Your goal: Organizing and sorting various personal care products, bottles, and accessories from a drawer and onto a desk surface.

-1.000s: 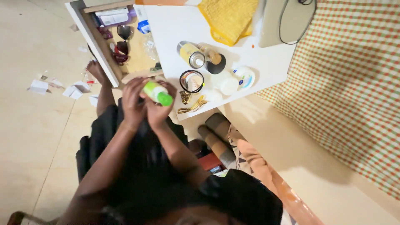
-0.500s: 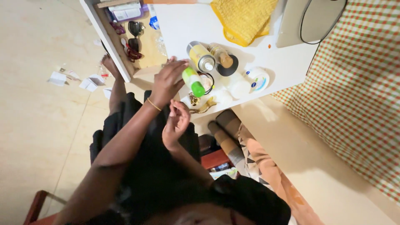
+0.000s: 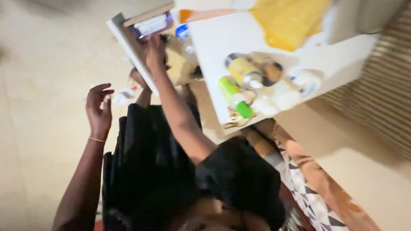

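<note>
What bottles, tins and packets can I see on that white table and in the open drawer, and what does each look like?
Green bottle: near the white table front edge, lying down, slim, pale green with darker cap.
Spray can: beside it, cylinder, yellow with silver top.
Round tin: toward the table's right end, flat, white with blue; blurred.
Box: in the open drawer, flat, purple and white, just above the right hand.

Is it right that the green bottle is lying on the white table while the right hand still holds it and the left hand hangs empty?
Not quite. In the head view the green bottle lies on the white table, but the right hand is at the open drawer, not holding it. The left hand is empty.
</note>
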